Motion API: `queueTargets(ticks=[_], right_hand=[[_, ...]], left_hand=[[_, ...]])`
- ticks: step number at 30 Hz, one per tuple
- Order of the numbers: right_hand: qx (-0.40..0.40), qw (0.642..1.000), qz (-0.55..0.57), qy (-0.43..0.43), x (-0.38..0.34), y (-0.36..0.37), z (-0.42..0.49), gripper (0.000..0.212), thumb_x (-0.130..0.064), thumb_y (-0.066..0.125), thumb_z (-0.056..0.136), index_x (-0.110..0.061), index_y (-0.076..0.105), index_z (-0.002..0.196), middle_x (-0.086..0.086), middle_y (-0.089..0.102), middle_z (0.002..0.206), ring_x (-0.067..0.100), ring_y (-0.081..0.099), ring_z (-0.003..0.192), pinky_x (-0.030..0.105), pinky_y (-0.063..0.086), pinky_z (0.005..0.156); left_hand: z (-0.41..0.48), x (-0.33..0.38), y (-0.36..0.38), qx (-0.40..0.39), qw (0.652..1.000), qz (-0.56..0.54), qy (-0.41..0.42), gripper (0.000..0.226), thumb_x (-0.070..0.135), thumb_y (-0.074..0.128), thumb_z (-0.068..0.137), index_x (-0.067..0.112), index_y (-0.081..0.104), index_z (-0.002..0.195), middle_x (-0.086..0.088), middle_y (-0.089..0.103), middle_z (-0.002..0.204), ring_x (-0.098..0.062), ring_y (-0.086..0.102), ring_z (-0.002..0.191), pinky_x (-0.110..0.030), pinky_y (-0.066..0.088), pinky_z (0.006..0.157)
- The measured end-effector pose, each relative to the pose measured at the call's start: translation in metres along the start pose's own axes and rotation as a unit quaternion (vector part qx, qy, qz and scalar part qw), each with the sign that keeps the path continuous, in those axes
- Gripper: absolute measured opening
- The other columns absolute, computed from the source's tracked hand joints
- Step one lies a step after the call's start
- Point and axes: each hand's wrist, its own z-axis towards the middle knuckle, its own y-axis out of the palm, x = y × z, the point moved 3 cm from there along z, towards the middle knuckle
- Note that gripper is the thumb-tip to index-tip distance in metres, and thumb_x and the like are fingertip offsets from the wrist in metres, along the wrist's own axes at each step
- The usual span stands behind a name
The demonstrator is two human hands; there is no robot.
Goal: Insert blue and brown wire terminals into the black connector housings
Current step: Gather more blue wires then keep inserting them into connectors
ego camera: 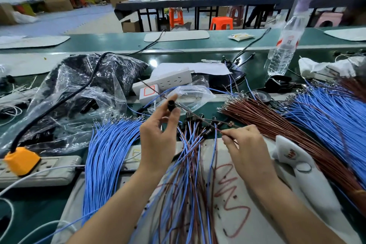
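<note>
My left hand [158, 134] pinches a small black connector housing [171, 105] between thumb and fingertips, raised above the bench. My right hand [245, 148] pinches a brown wire [200, 119] that runs up and left past the housing. A blue wire [156, 98] curves away from the housing toward the upper left. Below both hands lies a pile of finished blue and brown wires with black housings [190, 164]. Loose blue wires [107, 154] lie at the left. A brown wire bundle [277, 125] and more blue wires [326, 113] lie at the right.
A clear bag of black housings [83, 89] sits at the left. White power strips [170, 81] [49, 170], one with an orange plug [20, 160], a water bottle [285, 49], tape rolls [261, 95] and a white cloth [303, 174] surround the work area.
</note>
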Motion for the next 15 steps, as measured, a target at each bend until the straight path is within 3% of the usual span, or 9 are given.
queueTargets(ticks=[2,4,7,9,12,15], right_hand=[[0.027,0.999,0.007,0.047,0.004,-0.007,0.001,0.012,-0.02,0.064,0.09,-0.015,0.075,0.092,0.0,0.068,0.069,0.019,0.055,0.077,0.034,0.044,0.067],[0.059,0.983,0.13,0.112,0.008,-0.013,0.004,0.011,-0.026,0.063,0.091,-0.022,0.072,0.086,-0.006,0.067,0.059,0.005,0.054,0.054,0.025,0.044,0.052],[0.107,0.876,0.429,0.192,0.005,-0.021,0.008,0.01,-0.018,0.059,0.093,-0.017,0.068,0.088,0.002,0.066,0.056,0.005,0.047,0.041,0.016,0.039,0.041],[0.128,0.828,0.509,0.198,0.001,-0.026,0.009,0.013,-0.011,0.055,0.095,-0.014,0.067,0.091,0.003,0.065,0.058,0.008,0.052,0.046,0.018,0.043,0.045],[0.144,0.81,0.544,0.165,-0.006,-0.033,0.008,0.017,-0.012,0.048,0.099,-0.014,0.062,0.09,0.004,0.067,0.062,0.012,0.055,0.048,0.021,0.044,0.046],[0.164,0.818,0.537,0.124,-0.014,-0.04,0.005,0.019,-0.024,0.038,0.103,-0.02,0.046,0.086,0.008,0.066,0.058,0.021,0.055,0.038,0.019,0.039,0.038]], left_hand=[[0.002,0.001,-0.002,0.005,0.999,-0.035,-0.005,0.032,0.03,0.057,0.088,0.029,0.063,0.119,0.019,0.066,0.084,-0.007,0.049,0.067,-0.018,0.041,0.062],[0.002,0.005,0.001,-0.048,0.998,-0.046,0.017,0.026,0.022,0.06,0.09,0.032,0.063,0.114,0.016,0.07,0.096,-0.008,0.056,0.073,-0.022,0.046,0.064],[-0.006,0.009,0.014,-0.182,0.982,-0.002,0.047,0.033,0.011,0.061,0.086,0.033,0.066,0.11,0.015,0.071,0.097,-0.002,0.065,0.085,-0.018,0.049,0.072],[-0.013,0.006,0.023,-0.249,0.965,0.054,0.062,0.031,0.011,0.063,0.086,0.03,0.068,0.111,0.016,0.071,0.095,-0.003,0.067,0.088,-0.021,0.052,0.077],[-0.02,0.001,0.03,-0.299,0.946,0.11,0.062,0.024,0.012,0.065,0.088,0.022,0.069,0.11,0.009,0.072,0.094,-0.007,0.068,0.086,-0.031,0.054,0.081],[-0.021,-0.001,0.031,-0.306,0.943,0.118,0.061,0.02,0.014,0.066,0.088,0.02,0.069,0.108,0.008,0.072,0.089,-0.005,0.067,0.08,-0.024,0.053,0.078]])
